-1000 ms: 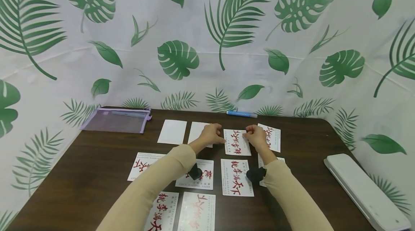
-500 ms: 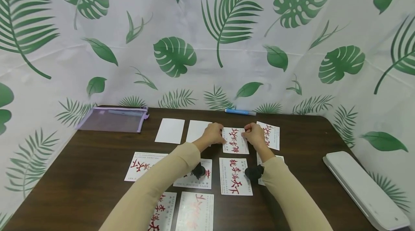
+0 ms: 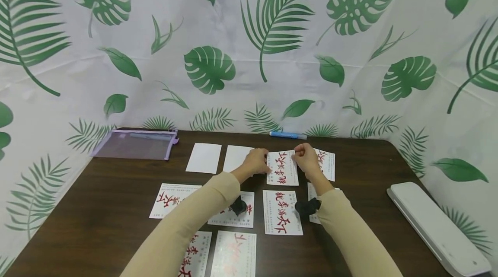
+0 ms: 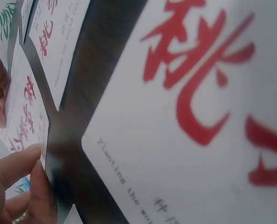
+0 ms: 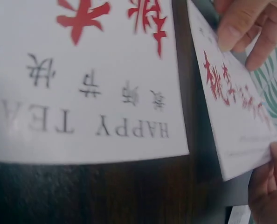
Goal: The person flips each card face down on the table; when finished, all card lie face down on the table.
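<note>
Head camera looks down across the table (image 3: 116, 190); both wrist cameras hover close, sharing the held card (image 3: 282, 168)

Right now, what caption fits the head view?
Both hands pinch a card among cards on a table.

Both arms are stretched forward over the table in tan sleeves, forearms angling in toward each other so the hands end up close together. The left hand (image 3: 254, 162) has its fingers curled, fingertips (image 4: 33, 158) pinching an edge with the thumb on top. The right hand (image 3: 307, 160) mirrors it, fingers (image 5: 236, 25) bent and pinching from the opposite side. Each wrist carries a small black camera on its underside.
</note>
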Tool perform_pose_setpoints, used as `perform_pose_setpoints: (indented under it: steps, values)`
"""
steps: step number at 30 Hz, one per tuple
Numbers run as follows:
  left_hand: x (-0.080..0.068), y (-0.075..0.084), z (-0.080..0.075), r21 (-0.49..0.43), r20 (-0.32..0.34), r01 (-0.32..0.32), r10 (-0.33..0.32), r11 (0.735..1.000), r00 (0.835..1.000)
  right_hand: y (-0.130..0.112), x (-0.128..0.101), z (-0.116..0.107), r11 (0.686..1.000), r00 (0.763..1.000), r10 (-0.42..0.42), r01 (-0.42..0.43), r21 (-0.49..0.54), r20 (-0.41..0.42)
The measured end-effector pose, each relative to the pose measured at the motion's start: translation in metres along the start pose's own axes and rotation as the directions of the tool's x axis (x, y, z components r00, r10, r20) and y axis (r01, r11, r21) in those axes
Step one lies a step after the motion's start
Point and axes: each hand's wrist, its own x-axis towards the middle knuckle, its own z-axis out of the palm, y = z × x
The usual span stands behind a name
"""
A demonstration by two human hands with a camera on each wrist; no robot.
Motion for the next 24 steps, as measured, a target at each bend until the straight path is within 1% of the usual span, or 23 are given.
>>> perform_pose_setpoints:
  steps: [1, 3, 5, 7, 9, 11, 13, 14, 16, 18, 19, 21, 22, 24]
  values:
    - [0.0, -0.001, 0.0, -0.011, -0.011, -0.004, 0.003, 1.0, 1.0, 0.001, 0.001, -0.001, 0.999, 1.0, -0.001, 0.001, 0.046, 0.007]
    - [-0.001, -0.004, 0.0, -0.061, -0.042, -0.007, 0.005, 0.998, 0.999, 0.002, 0.002, -0.002, 0.989, 1.0, 0.002, -0.006, 0.145, 0.027]
    - [-0.002, -0.005, -0.003, -0.145, -0.084, -0.012, 0.0, 0.989, 0.996, 0.001, 0.002, -0.004, 0.972, 0.999, 0.009, -0.019, 0.235, 0.042]
    - [-0.003, -0.006, -0.005, -0.25, -0.125, -0.026, -0.006, 0.968, 0.992, 0.0, 0.002, -0.005, 0.952, 0.999, 0.019, -0.033, 0.305, 0.049]
    - [-0.003, -0.007, -0.009, -0.368, -0.157, -0.041, -0.018, 0.929, 0.987, -0.002, 0.001, -0.007, 0.935, 0.998, 0.028, -0.046, 0.352, 0.057]
    - [-0.003, -0.009, -0.011, -0.471, -0.174, -0.053, -0.033, 0.881, 0.984, -0.005, 0.0, -0.008, 0.924, 0.997, 0.039, -0.063, 0.377, 0.069]
    - [-0.002, -0.009, -0.012, -0.558, -0.174, -0.055, -0.051, 0.828, 0.983, -0.008, -0.002, -0.008, 0.915, 0.996, 0.048, -0.076, 0.396, 0.079]
    - [-0.002, -0.009, -0.013, -0.595, -0.167, -0.049, -0.065, 0.802, 0.984, -0.009, -0.002, -0.008, 0.912, 0.995, 0.052, -0.082, 0.402, 0.086]
    - [-0.001, -0.009, -0.015, -0.647, -0.158, -0.034, -0.091, 0.761, 0.983, -0.011, -0.004, -0.007, 0.901, 0.993, 0.068, -0.102, 0.421, 0.094]
    - [0.0, -0.008, -0.018, -0.678, -0.15, -0.015, -0.118, 0.735, 0.982, -0.012, -0.005, -0.005, 0.893, 0.992, 0.088, -0.117, 0.434, 0.085]
    - [0.0, -0.007, -0.019, -0.685, -0.151, -0.007, -0.132, 0.728, 0.98, -0.013, -0.006, -0.003, 0.893, 0.993, 0.095, -0.114, 0.436, 0.064]
    - [0.001, -0.006, -0.023, -0.693, -0.167, -0.004, -0.155, 0.721, 0.974, -0.014, -0.009, 0.002, 0.903, 0.996, 0.084, -0.072, 0.423, -0.01]
    - [0.001, -0.004, -0.025, -0.692, -0.18, -0.005, -0.166, 0.722, 0.97, -0.016, -0.011, 0.005, 0.912, 0.996, 0.069, -0.042, 0.407, -0.05]
    - [0.001, -0.002, -0.029, -0.687, -0.217, -0.014, -0.187, 0.726, 0.958, -0.02, -0.016, 0.013, 0.935, 0.993, 0.011, 0.031, 0.355, -0.116]
